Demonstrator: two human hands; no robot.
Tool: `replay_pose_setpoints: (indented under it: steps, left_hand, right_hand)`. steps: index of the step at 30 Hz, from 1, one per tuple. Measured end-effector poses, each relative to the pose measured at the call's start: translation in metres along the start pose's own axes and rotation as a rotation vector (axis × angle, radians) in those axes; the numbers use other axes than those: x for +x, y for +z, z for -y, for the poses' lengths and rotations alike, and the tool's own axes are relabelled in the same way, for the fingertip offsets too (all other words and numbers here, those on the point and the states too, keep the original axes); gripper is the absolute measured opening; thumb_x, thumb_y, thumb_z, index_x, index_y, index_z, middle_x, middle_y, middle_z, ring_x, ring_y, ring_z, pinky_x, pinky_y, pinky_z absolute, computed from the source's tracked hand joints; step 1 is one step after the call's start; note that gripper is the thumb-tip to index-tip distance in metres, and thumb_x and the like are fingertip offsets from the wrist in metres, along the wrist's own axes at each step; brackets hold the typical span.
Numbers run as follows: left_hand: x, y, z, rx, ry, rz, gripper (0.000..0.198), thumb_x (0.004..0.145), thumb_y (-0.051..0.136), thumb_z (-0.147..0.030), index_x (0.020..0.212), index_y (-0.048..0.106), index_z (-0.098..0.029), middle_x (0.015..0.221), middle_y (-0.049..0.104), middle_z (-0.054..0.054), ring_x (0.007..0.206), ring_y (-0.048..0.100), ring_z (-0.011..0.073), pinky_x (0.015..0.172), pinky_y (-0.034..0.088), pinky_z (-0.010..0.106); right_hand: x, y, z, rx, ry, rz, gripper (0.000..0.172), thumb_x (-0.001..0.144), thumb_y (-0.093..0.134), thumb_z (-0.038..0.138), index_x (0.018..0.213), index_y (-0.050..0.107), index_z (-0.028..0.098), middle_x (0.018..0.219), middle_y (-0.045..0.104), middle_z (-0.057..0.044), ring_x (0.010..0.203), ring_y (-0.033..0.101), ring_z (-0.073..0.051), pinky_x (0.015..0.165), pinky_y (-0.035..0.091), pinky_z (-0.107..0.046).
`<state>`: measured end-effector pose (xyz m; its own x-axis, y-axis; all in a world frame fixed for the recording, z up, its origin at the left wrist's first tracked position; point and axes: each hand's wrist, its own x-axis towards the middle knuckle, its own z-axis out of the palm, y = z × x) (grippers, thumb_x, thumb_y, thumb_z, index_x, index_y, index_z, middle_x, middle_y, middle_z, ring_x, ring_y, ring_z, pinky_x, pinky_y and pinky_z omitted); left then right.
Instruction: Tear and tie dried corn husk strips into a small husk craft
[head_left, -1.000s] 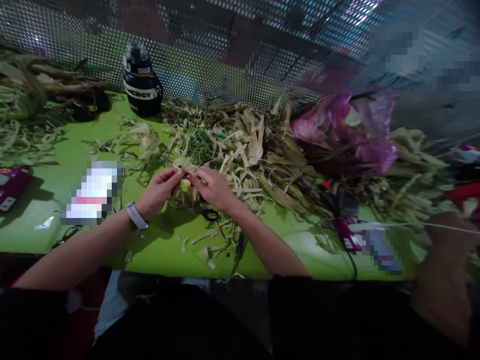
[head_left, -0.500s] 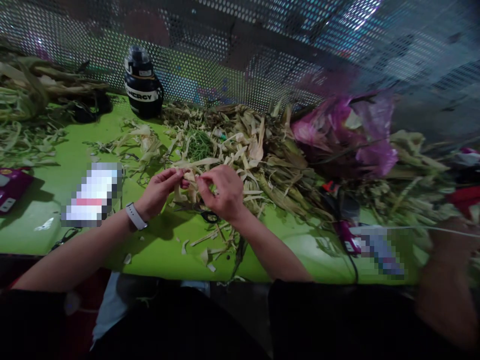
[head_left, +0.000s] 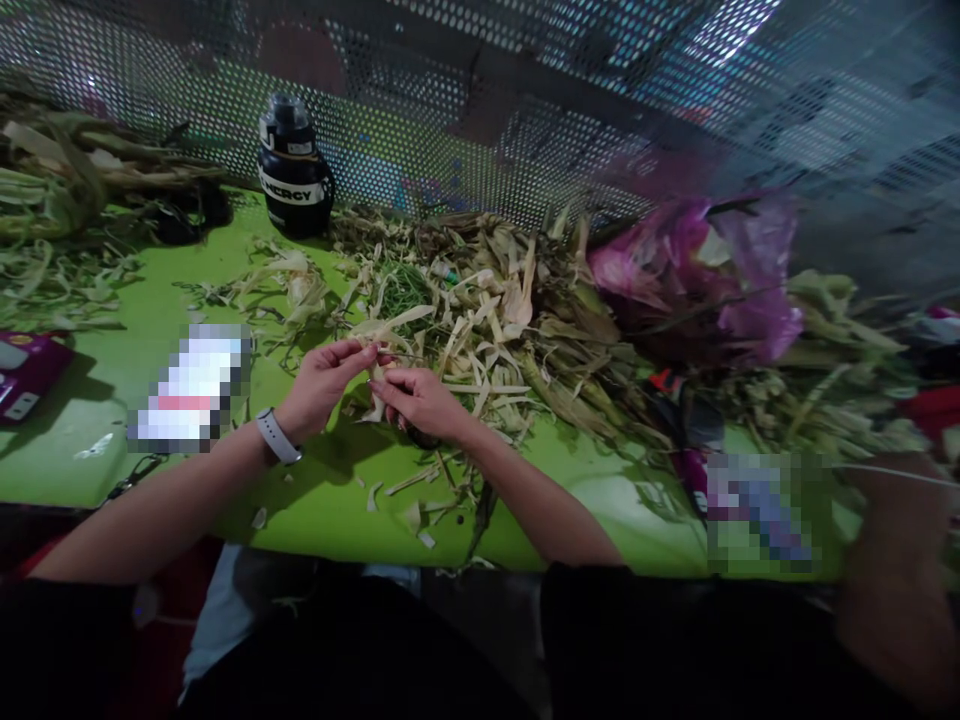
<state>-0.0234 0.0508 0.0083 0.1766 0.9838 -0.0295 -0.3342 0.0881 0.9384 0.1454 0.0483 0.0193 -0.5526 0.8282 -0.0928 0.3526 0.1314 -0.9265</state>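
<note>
Green tabletop (head_left: pixel 330 520): strewn with husk strips; perforated panel (head_left: pixel 187 90) behind the black jug (head_left: pixel 294 190), the landmark.
Pale husk piece (head_left: pixel 377 398): between both hands, in front of the jug and to its right.
Left hand (head_left: pixel 322 388): thumb and fingers pinching the piece.
Right hand (head_left: pixel 421 402): fingers curled onto the piece, partly hidden.
Husk heap (head_left: pixel 559 345): right of the jug.
Pink plastic bag (head_left: pixel 675 265): farther right of the jug.

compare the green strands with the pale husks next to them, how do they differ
The green strands are thin, the pale husks mostly broader. The strands form one small tangle; the husks spread more widely. The strands are green, the husks cream to tan. Both lie on the table.
</note>
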Motion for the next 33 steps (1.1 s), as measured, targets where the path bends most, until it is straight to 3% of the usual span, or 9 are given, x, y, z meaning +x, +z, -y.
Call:
replay_pose_setpoints:
  steps: [13, 20, 23, 26, 28, 29, 33]
  left_hand:
    - [-0.001, 0.004, -0.010, -0.003, 0.009, -0.063, 0.026, 0.070, 0.079, -0.037, 0.081, 0.073, -0.015, 0.087, 0.074, 0.005, 0.092, 0.068, 0.0183, 0.089, 0.049, 0.031]
    - [-0.004, 0.006, -0.009, 0.029, -0.056, -0.082, 0.032, 0.068, 0.079, -0.043, 0.080, 0.069, -0.015, 0.087, 0.073, 0.007, 0.089, 0.068, 0.0201, 0.067, 0.049, 0.025]
    - [-0.004, 0.004, -0.009, 0.071, -0.032, -0.047, 0.029, 0.073, 0.076, -0.041, 0.080, 0.066, -0.015, 0.077, 0.069, 0.004, 0.072, 0.065, 0.0139, 0.059, 0.046, 0.023]
    - [-0.004, 0.003, -0.009, 0.170, -0.024, 0.041, 0.028, 0.072, 0.076, -0.039, 0.076, 0.062, -0.015, 0.065, 0.060, -0.002, 0.055, 0.053, 0.0082, 0.052, 0.040, 0.021]
    - [-0.004, 0.003, -0.009, 0.232, -0.039, 0.130, 0.026, 0.072, 0.076, -0.038, 0.076, 0.063, -0.015, 0.066, 0.058, -0.003, 0.055, 0.050, 0.0076, 0.052, 0.038, 0.021]
    - [-0.004, 0.003, -0.008, 0.247, -0.043, 0.166, 0.025, 0.072, 0.075, -0.037, 0.078, 0.064, -0.015, 0.069, 0.060, -0.002, 0.059, 0.051, 0.0083, 0.055, 0.040, 0.021]
    - [-0.004, 0.002, -0.008, 0.239, -0.054, 0.229, 0.022, 0.072, 0.073, -0.033, 0.087, 0.069, -0.017, 0.082, 0.065, 0.001, 0.075, 0.057, 0.0132, 0.070, 0.043, 0.024]
  right_hand:
    - [-0.008, -0.008, 0.014, 0.058, 0.044, 0.261, 0.040, 0.088, 0.057, 0.048, 0.065, 0.050, 0.017, 0.053, 0.053, 0.005, 0.044, 0.050, -0.006, 0.045, 0.038, -0.018]
    - [-0.008, -0.003, 0.014, -0.028, 0.052, 0.357, 0.039, 0.090, 0.054, 0.047, 0.065, 0.051, 0.016, 0.054, 0.055, 0.003, 0.047, 0.050, -0.006, 0.048, 0.036, -0.020]
    - [-0.013, -0.003, 0.018, -0.136, -0.015, 0.235, 0.037, 0.089, 0.055, 0.046, 0.070, 0.060, 0.014, 0.056, 0.057, 0.002, 0.048, 0.047, -0.007, 0.048, 0.033, -0.021]
    - [-0.019, -0.010, 0.026, -0.277, -0.227, -0.165, 0.032, 0.090, 0.054, 0.042, 0.078, 0.066, 0.015, 0.066, 0.061, -0.001, 0.057, 0.049, -0.010, 0.054, 0.037, -0.024]
    - [-0.018, -0.019, 0.027, -0.387, -0.377, -0.423, 0.026, 0.091, 0.053, 0.036, 0.082, 0.066, 0.016, 0.077, 0.064, -0.005, 0.070, 0.055, -0.014, 0.064, 0.043, -0.028]
    - [-0.016, -0.024, 0.026, -0.442, -0.430, -0.484, 0.022, 0.091, 0.052, 0.032, 0.085, 0.067, 0.017, 0.083, 0.065, -0.007, 0.077, 0.057, -0.016, 0.071, 0.045, -0.031]
    - [-0.005, -0.039, 0.013, -0.542, -0.452, -0.318, 0.023, 0.088, 0.052, 0.023, 0.106, 0.066, 0.019, 0.108, 0.065, -0.010, 0.102, 0.059, -0.020, 0.091, 0.046, -0.037]
